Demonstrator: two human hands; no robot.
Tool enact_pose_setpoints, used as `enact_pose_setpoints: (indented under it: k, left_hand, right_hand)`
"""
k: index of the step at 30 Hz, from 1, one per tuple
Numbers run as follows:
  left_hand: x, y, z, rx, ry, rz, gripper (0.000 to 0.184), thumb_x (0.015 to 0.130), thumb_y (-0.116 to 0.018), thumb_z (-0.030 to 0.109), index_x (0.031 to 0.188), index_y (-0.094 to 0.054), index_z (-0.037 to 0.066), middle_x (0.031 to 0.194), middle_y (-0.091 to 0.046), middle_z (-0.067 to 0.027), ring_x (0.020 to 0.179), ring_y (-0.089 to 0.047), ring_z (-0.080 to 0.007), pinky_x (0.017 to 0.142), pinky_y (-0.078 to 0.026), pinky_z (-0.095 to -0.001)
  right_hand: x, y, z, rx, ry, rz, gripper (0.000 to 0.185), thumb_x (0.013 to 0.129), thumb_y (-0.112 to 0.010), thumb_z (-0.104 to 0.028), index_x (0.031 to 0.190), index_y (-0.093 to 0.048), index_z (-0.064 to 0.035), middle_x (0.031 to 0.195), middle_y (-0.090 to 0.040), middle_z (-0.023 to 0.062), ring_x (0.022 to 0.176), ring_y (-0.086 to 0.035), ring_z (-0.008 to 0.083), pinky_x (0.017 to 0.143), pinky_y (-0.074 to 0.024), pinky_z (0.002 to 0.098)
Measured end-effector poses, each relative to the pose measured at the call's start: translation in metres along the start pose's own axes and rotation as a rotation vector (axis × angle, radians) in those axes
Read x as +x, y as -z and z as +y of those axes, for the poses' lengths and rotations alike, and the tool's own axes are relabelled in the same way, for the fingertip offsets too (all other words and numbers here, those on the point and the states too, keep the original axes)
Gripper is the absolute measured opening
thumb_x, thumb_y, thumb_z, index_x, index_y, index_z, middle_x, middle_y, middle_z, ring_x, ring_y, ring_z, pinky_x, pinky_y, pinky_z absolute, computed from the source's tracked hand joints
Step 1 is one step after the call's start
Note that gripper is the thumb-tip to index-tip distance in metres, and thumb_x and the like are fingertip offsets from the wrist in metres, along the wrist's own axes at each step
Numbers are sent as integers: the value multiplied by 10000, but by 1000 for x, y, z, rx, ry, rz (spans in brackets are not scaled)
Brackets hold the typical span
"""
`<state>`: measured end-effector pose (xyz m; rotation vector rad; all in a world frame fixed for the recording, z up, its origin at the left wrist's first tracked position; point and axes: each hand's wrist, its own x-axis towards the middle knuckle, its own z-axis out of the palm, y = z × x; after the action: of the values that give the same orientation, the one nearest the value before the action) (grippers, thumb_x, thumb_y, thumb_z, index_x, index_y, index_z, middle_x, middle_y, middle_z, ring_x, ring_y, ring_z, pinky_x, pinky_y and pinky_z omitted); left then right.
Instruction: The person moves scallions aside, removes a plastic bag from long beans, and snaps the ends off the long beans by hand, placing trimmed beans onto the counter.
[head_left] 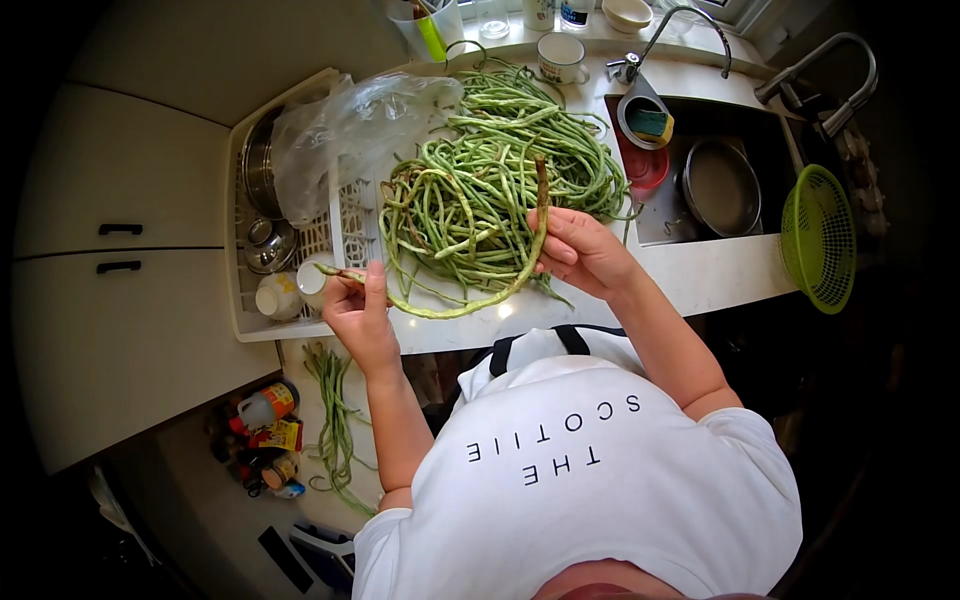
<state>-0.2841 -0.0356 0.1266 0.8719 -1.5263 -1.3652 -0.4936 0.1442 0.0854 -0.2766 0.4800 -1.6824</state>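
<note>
One long green bean (455, 312) hangs in a curve between my two hands, over the counter's front part. My left hand (362, 308) pinches it near its left end, where the pod has brown spots. Closed on the other end is my right hand (582, 250); a browned tip sticks up above its fingers. Behind the bean lies a big tangled pile of long green beans (500, 180) on the white counter (690, 275). A smaller bunch of long beans (335, 425) rests on the counter at the lower left.
A white dish rack (240, 290) with bowls, cups and a clear plastic bag (360, 130) stands left. Right are the sink (665, 225) with a metal pan (722, 188), and a green colander (820, 240). A mug (560, 60) stands behind the pile; bottles (268, 405) are lower left.
</note>
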Motion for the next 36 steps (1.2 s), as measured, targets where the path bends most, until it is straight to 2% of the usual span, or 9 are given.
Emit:
enact_pose_setpoints:
  k: [5,8,10,16,18,22,25,29,36]
  left_hand:
    - [-1,-12,0,255,-64,-71,303,825,-749,10,735,-477,107,684,-464,70,604,-383,-19,553,-316,-191]
    - [-11,-31,8,407,-191,-224,152,810,-749,-6,890,-634,55,740,-509,40,633,-459,-42,578,-365,-188]
    - [-17,-49,21,269,-189,-415,191,872,-687,32,1062,-678,32,890,-599,-34,766,-571,-88,678,-454,-218]
    - [-20,-68,3,70,-211,-675,215,976,-574,166,1060,-658,-14,1105,-636,-136,981,-620,-198,829,-492,-290]
    - [-21,-64,-8,-78,18,-695,228,989,-559,193,1032,-636,-16,1105,-638,-133,986,-614,-202,832,-489,-303]
    - [-19,-63,1,-168,103,-582,194,986,-562,171,993,-618,-15,1071,-655,-129,936,-626,-204,797,-494,-304]
    - [-15,-64,3,239,-254,-533,168,971,-576,137,979,-633,-21,775,-591,-48,621,-521,-121,578,-421,-267]
    - [-17,-59,18,424,-218,-648,112,897,-623,61,966,-644,-24,746,-546,-89,585,-514,-157,520,-390,-282]
    - [-16,-54,22,582,-371,-671,112,881,-658,92,960,-657,12,767,-572,-99,587,-566,-241,525,-430,-332]
  right_hand:
    - [-1,-3,6,-169,15,9,246,1033,-488,-233,1132,-601,-39,647,-497,-50,624,-465,46,698,-438,231]
    - [-1,-15,12,-416,19,20,242,1033,-482,-211,1140,-607,-33,682,-506,-57,646,-458,38,664,-396,206]
    - [0,-17,16,-470,14,-8,245,1035,-474,-194,1149,-608,-24,726,-511,-58,670,-460,38,666,-401,204]
    - [2,-33,34,-559,94,70,261,1031,-485,-173,1215,-594,-22,767,-519,-42,710,-492,55,683,-431,219]
    - [2,-26,31,-568,67,47,274,1014,-521,-167,1237,-591,-24,777,-547,-30,729,-533,64,688,-450,221]
    - [2,-30,15,-876,189,236,300,946,-620,-127,1227,-588,-28,803,-603,-1,749,-584,77,686,-470,225]
    - [4,-45,6,-1080,520,224,246,875,-680,-53,1119,-648,-53,831,-608,31,743,-590,100,636,-468,253]
    - [7,-51,-7,-1525,550,28,232,845,-661,48,1072,-646,2,871,-612,91,783,-613,205,690,-496,303]
    - [4,-54,-5,-1702,548,65,193,832,-669,-10,1021,-633,-24,859,-610,91,741,-604,260,663,-480,338]
